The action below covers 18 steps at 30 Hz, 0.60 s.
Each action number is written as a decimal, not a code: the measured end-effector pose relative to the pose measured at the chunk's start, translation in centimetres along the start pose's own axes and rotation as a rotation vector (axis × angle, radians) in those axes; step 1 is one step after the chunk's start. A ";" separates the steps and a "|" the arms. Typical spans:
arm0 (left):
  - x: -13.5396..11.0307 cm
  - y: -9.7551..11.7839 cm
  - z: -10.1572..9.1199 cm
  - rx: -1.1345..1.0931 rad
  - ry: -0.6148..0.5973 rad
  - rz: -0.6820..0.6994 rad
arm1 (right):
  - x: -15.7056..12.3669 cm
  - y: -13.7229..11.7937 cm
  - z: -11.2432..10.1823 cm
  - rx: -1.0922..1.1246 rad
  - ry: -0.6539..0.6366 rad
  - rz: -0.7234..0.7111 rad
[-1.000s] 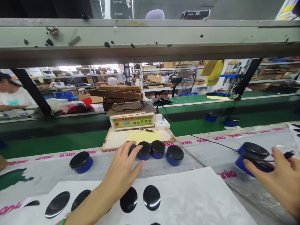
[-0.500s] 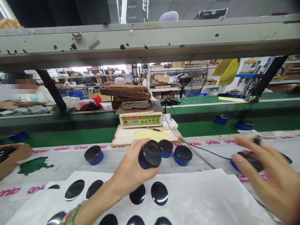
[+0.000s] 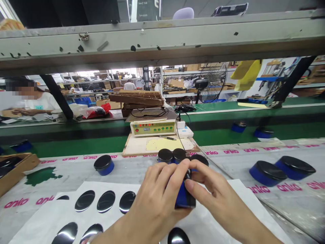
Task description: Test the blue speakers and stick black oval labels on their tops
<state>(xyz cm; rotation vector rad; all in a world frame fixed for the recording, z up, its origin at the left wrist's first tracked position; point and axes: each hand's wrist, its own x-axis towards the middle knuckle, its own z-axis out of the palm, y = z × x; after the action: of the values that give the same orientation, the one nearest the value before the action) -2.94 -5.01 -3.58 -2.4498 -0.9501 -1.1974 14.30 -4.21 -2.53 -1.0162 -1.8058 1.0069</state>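
Observation:
My left hand is wrapped round a small blue jar with a black lid, held just above the white sheet. My right hand has come in from the right, its fingertips pinching the jar's black top. Behind my hands stand three more blue jars in a row. The white sheet carries several glossy black oval stickers.
Another jar sits at the left and two larger blue tins at the right. A tester box with lights rests on a board behind. A cardboard box lies far left. A green conveyor runs across; a person works beyond it.
My left hand lifted one jar from the row and brought it toward me. My right hand left the large tins at the right and joined the left on the jar.

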 end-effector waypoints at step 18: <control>0.7 0.3 -1.5 -0.293 -0.184 -0.147 | 0.6 -0.6 0.3 0.575 -0.060 0.408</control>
<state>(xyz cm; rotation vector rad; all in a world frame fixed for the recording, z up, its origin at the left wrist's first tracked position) -3.37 -5.60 -2.12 -2.8033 -1.0899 -1.2528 13.66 -3.98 -1.98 -1.0021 -1.2448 1.6972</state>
